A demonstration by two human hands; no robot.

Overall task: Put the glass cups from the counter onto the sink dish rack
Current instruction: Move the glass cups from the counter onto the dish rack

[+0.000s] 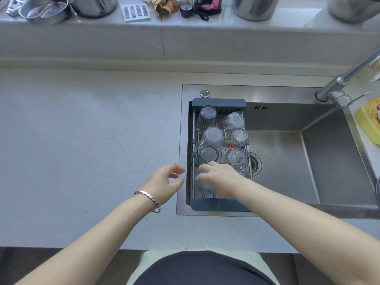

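A dark grey dish rack (219,204) spans the left end of the steel sink. Several clear glass cups stand upside down in it, among them a ribbed one (206,118) at the far left and a handled one (211,136) in the middle. My right hand (219,175) reaches into the near part of the rack, its fingers curled over a clear glass cup (205,187) that sits at the rack's near left. My left hand (164,182) hovers over the counter edge just left of the rack, fingers apart and holding nothing.
The grey counter (82,151) stretches to the left. A chrome faucet (347,79) rises at the far right of the sink (298,161). A yellow item (370,120) lies at the right edge. Metal pots, a strainer and cloths crowd the back ledge (185,21).
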